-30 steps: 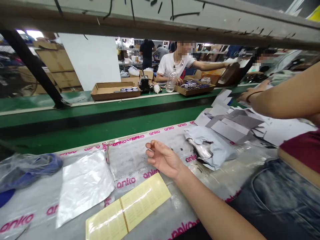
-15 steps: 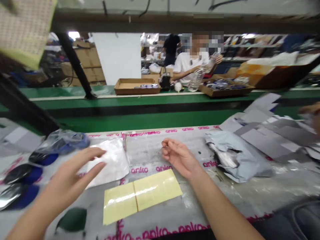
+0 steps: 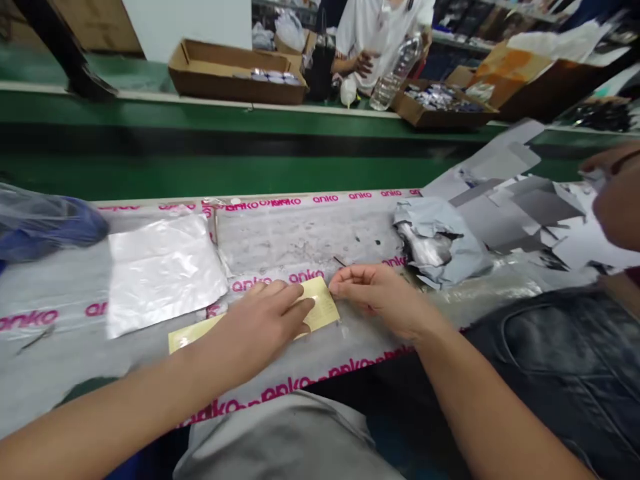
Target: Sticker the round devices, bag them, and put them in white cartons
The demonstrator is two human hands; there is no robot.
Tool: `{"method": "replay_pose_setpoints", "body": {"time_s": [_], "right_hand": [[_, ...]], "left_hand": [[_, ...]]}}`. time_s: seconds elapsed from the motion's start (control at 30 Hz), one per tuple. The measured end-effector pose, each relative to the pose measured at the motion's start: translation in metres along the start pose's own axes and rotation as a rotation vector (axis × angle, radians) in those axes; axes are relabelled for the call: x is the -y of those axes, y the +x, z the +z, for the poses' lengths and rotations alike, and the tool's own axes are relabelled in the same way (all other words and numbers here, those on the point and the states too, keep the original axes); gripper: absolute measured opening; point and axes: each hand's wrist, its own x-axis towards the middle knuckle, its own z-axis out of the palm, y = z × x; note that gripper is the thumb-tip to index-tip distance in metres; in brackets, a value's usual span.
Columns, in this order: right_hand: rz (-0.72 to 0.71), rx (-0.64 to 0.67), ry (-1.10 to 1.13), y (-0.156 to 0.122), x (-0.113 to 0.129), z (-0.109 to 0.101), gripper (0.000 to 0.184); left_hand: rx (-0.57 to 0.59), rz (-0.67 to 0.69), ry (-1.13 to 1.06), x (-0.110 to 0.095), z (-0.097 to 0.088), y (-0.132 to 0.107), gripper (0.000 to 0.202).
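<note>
Resting my curled left hand (image 3: 265, 327) on the yellow sheet (image 3: 326, 308), its length running far-right; right hand (image 3: 383, 297), fingertips together, at that end; grips unclear.

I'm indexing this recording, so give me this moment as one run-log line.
left hand: over yellow sheet | right hand: at sheet's right end, grip unclear | nearby: flat white plastic, torn grey bag

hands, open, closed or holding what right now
Left hand: on the yellow sheet; grip can't be told.
Right hand: curled by the sheet's corner; hold can't be told.
</note>
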Motion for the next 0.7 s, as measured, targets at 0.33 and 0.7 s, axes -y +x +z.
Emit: {"method": "replay_pose_setpoints", "body": {"time_s": [0.33, 0.7], "right_hand": [[0.039, 0.012, -0.059, 0.0032, -0.0016, 0.0049, 0.024], [-0.031, -0.039, -0.168, 0.0019, -0.0044, 0.0095, 0.018]], "left_hand": [[-0.06, 0.07, 0.027, 0.0067, 0.008, -0.0007, 0.027], [-0.066, 0.057, 0.025, 0.0073, 0.0091, 0.0005, 0.029]]}}
